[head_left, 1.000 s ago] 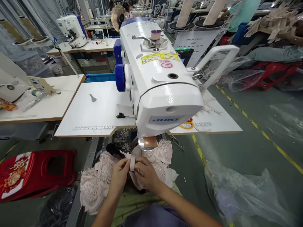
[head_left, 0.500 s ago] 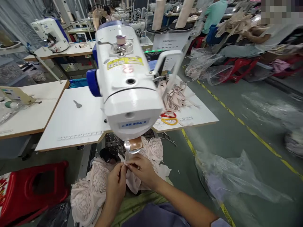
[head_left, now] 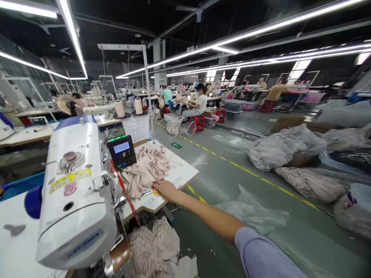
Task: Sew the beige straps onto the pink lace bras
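My right hand (head_left: 166,190) reaches out over the front edge of the white table, its fingers curled down on the handles of scissors (head_left: 157,192). Only bits of the red and yellow handles show around the fingers. Just beyond the fingertips lies a heap of beige fabric strips (head_left: 145,170). My left hand is out of view. Below the sewing machine head (head_left: 78,208), a pale beige lace bra (head_left: 165,241) lies with its cups facing up; its lower part runs out of the picture.
A control panel (head_left: 121,151) with a lit screen stands beside the machine, and a red cord (head_left: 126,189) hangs near it. Thread cones (head_left: 139,106) stand behind. Clear plastic bags (head_left: 255,212) lie on the floor at right. Co-workers (head_left: 199,102) sit farther back.
The view has swung up and to the right. My right hand has left the bra and reached to the scissors by the strips. My left hand, earlier pinching the bra, has gone out of view.
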`<state>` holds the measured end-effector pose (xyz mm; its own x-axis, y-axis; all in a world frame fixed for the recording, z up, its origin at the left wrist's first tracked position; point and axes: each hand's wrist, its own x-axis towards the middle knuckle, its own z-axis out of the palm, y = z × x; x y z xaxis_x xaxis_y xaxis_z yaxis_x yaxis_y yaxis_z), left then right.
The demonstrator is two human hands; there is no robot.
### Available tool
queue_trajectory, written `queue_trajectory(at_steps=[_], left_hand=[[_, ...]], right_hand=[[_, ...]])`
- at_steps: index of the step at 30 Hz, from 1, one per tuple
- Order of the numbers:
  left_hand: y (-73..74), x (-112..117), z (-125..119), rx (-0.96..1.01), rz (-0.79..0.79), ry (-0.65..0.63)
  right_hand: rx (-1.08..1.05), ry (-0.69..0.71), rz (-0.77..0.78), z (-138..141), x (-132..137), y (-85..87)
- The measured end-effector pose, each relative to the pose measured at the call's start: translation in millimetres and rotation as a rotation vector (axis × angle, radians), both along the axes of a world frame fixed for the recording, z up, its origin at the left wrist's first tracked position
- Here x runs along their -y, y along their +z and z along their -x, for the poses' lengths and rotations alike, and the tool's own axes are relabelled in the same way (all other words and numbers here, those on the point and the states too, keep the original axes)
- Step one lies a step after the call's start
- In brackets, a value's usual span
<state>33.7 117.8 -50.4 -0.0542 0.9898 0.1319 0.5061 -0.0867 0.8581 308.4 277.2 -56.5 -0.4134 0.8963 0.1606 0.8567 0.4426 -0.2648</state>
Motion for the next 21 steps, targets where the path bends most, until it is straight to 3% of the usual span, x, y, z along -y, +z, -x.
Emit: queue_trajectory(at_steps=[3, 5, 7, 10, 13, 17, 21], left_hand=[[21.3, -42.0, -14.4, -0.002, -0.049, -0.046], [21.0, -41.3, -8.1, 0.002, -0.045, -0.052], [9.6, -15.6, 9.9, 0.012, -0.004, -0.022], [-7.8, 51.9, 37.2, 0.033, 0.122, 0.087], [-5.9, 104.3, 41.8, 0.153, 0.323, 0.154], [5.3, 115.2, 30.9, 0.415, 0.475, 0.107], [11.6, 116.3, 26.2, 0.469, 0.511, 0.075]], right_hand=[[0.068, 0.03, 0.029, -5.6, 4.2, 11.9], [0.076, 0.035, 0.045, -8.7, 28.6, 14.2], [0.058, 0.045, 0.064, -9.2, 68.8, 13.9], [-0.046, 0.097, 0.128, -0.3, 144.7, 13.2], [-0.307, 0.169, 0.262, 15.3, 208.8, 12.4], [-0.399, 0.238, 0.307, 39.9, 249.9, -0.9], [-0.427, 0.272, 0.245, 65.6, 253.2, -12.7]])
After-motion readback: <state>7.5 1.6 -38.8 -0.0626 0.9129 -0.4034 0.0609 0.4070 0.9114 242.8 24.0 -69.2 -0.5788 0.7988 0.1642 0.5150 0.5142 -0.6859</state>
